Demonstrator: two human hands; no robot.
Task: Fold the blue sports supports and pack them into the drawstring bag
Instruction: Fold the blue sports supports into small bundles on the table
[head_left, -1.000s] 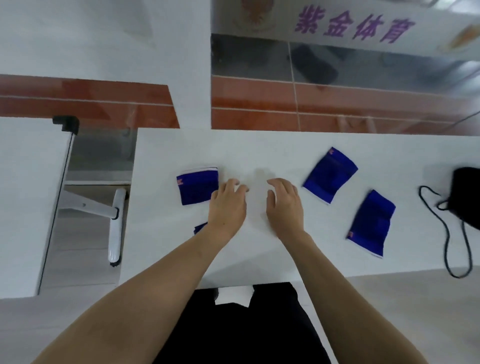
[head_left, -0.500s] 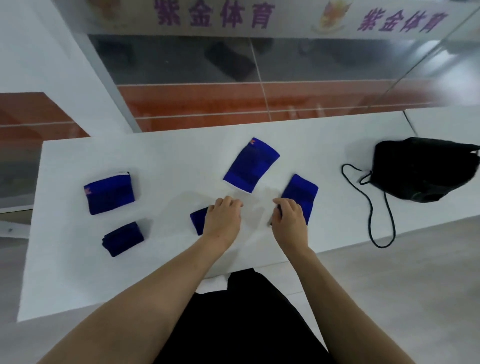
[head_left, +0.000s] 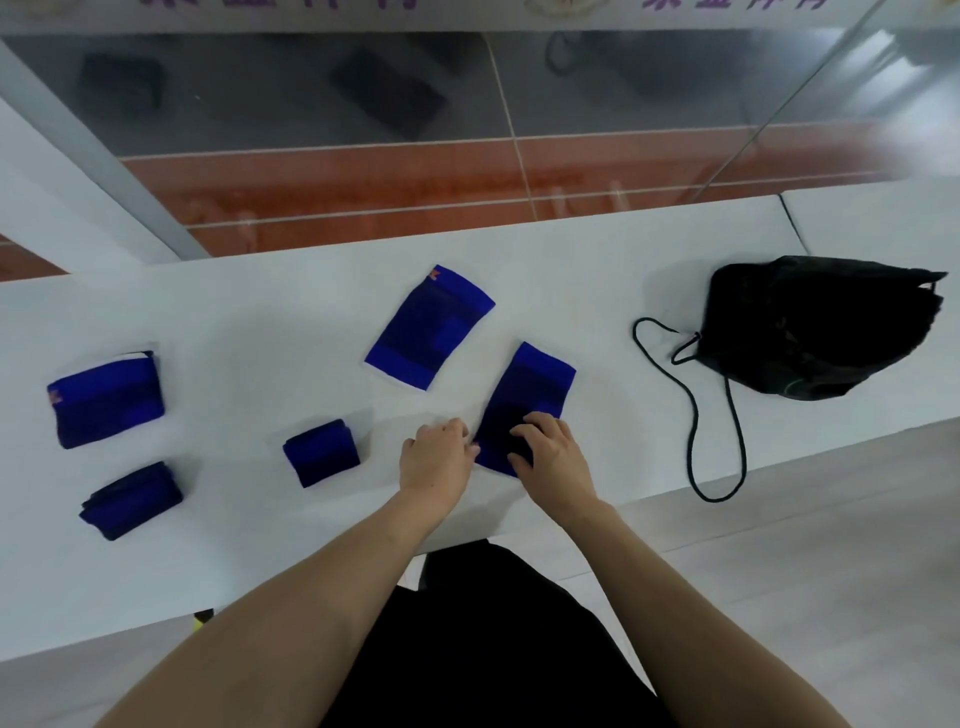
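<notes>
Under right hand (head_left: 553, 454): blue support (head_left: 530, 395)

Light: bright, even | shadows: soft | blur: top edge | edges: wide-angle bowed

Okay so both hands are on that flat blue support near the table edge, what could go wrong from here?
1. The flat blue elastic support under the right hand and left hand lies close to the white table's near edge; a fold might drag it off.
2. The black drawstring bag's cord loops toward that edge and could snag a forearm.
</notes>
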